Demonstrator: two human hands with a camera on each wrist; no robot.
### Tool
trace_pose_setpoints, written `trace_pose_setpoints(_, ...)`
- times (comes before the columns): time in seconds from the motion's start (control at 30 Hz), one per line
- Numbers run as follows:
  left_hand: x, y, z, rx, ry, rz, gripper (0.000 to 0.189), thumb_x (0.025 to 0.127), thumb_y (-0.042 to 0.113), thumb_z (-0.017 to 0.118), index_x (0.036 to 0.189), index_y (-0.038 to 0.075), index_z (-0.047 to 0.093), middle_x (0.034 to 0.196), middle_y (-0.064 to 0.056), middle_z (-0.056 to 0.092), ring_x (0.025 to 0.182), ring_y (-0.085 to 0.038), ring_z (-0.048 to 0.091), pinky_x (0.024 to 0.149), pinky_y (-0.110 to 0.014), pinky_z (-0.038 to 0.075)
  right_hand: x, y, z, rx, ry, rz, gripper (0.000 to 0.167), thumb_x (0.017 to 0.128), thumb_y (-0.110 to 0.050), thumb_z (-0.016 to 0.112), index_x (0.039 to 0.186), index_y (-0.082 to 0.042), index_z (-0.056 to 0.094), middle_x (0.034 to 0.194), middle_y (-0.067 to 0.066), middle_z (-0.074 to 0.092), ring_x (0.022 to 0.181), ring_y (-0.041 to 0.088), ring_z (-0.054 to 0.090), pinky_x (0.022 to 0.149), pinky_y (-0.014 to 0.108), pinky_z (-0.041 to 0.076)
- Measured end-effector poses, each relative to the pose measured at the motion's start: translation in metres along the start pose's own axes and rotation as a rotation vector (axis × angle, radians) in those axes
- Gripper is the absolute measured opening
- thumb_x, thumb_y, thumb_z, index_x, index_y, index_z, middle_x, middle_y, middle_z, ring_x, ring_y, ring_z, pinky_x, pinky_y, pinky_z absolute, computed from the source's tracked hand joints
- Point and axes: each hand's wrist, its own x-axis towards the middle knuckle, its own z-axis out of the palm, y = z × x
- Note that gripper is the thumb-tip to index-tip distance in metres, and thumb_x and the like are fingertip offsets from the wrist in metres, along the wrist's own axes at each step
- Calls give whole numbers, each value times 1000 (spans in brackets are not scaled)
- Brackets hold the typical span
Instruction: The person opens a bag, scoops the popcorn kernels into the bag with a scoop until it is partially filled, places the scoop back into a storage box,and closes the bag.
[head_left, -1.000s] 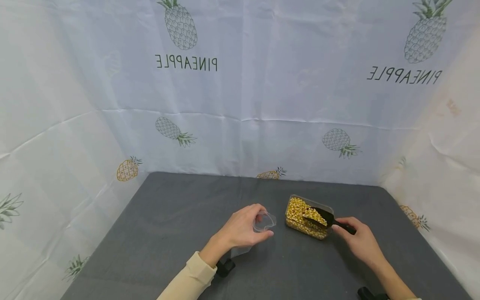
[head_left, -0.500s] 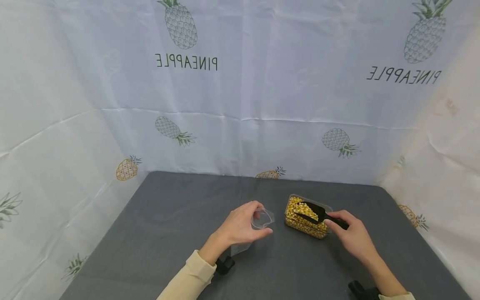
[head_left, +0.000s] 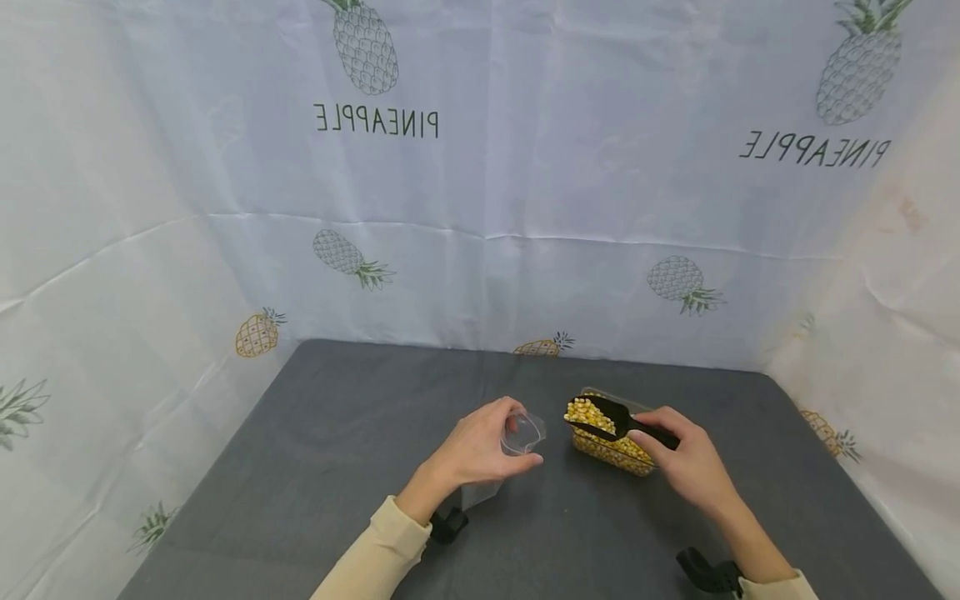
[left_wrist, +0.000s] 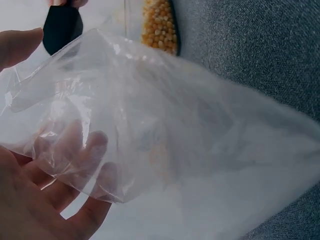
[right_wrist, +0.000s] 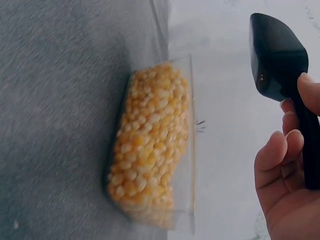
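My left hand holds a clear plastic bag near its mouth, which gapes upward in the head view. Several of its fingers show through the film in the left wrist view, with the thumb apart at the other side. My right hand grips the handle of a black scoop. Yellow corn kernels fill the scoop's bowl, raised over the left part of a clear rectangular container. More kernels lie inside that container. A gap separates the scoop's tip from the bag.
Dark grey cloth covers the table. White curtains with pineapple prints stand behind and at both sides. A black strap device sits at each wrist, the left one and the right one.
The right hand has lifted the loaded scoop out of the kernels and carried it left, toward the bag. My left hand and the bag stay nearly in place.
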Motion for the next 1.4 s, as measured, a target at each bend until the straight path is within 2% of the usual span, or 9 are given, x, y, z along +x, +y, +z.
trace_pose_setpoints(0.13,1,-1,0,1,-9,-18,63,86,53,74,130,12,57,103,0,61,83,-8,53,68,-26,47,3,-8,2,18,1,-27,27,99,-27,70,120,-11,72,112,-1,67,101,17,62,83,38,51)
trace_pose_setpoints(0.3,1,-1,0,10,-23,-45,66,86,55,73,133,12,55,104,3,59,85,-8,54,69,-27,48,5,-15,3,52,-5,-63,25,98,-24,71,118,-11,74,111,1,68,101,19,63,82,40,52)
trace_pose_setpoints(0.47,1,-2,2,12,-38,-60,70,86,57,72,136,13,54,108,0,60,88,-8,55,71,-28,49,8,-20,5,67,-19,-85,23,97,-22,72,118,-14,74,111,-3,68,101,15,63,83,40,52)
trace_pose_setpoints(0.53,1,-2,2,13,-43,-60,71,87,58,72,137,12,53,109,-2,61,88,-8,55,71,-28,49,9,-22,6,72,-25,-86,23,97,-23,72,118,-15,74,111,-4,68,102,13,62,84,43,51)
trace_pose_setpoints(0.73,1,-3,2,16,-48,-66,75,86,61,71,139,11,53,111,-4,62,86,-8,55,70,-29,48,13,-29,7,119,-51,-119,21,97,-19,72,118,-15,73,112,-4,67,106,16,61,89,51,49)
trace_pose_setpoints(1.0,1,-3,0,16,-58,-86,77,86,62,71,140,10,52,111,-3,61,86,-8,55,70,-28,48,19,-38,11,165,-85,-192,23,95,-14,73,118,-16,74,108,-6,66,101,14,62,84,41,51)
trace_pose_setpoints(1.3,1,-4,-3,-18,-65,-114,79,85,62,72,140,11,51,108,0,59,82,-6,52,68,-26,45,28,-40,17,182,-132,-232,23,96,-14,72,118,-15,74,111,-5,66,101,14,61,84,42,51)
trace_pose_setpoints(1.4,1,-4,-4,-28,-70,-120,79,85,62,71,141,11,50,110,-2,60,83,-6,52,69,-27,46,30,-40,18,195,-142,-251,22,96,-12,72,118,-15,74,110,-5,66,101,12,61,83,38,51)
